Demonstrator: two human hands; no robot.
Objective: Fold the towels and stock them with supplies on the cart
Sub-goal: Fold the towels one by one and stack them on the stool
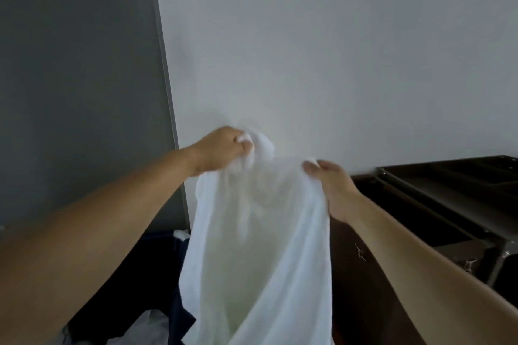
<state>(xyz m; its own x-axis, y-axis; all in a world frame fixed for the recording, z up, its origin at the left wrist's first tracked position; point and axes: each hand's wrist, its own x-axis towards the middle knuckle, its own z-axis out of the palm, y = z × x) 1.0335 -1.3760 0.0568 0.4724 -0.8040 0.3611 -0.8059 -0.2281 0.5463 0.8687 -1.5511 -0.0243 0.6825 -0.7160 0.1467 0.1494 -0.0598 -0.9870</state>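
Hands holding up one towel: the left hand [224,150] has its fingers curled round a bunched corner of the thin white cloth towel [258,246], and the right hand [335,186] pinches the top edge a little lower and to the right. The towel hangs unfolded between them, creased and motion-blurred, in front of the pale wall [336,50]; its lower end is out of view. Below left is a dark blue laundry bag [165,274] with more white cloth beside it. At right stands the dark metal cart [448,199], well apart from the towel. The step in hand appears to be opening the towel before the first fold. The next move calls for finding both top corners, drawing the edge taut, then bringing the corners together.
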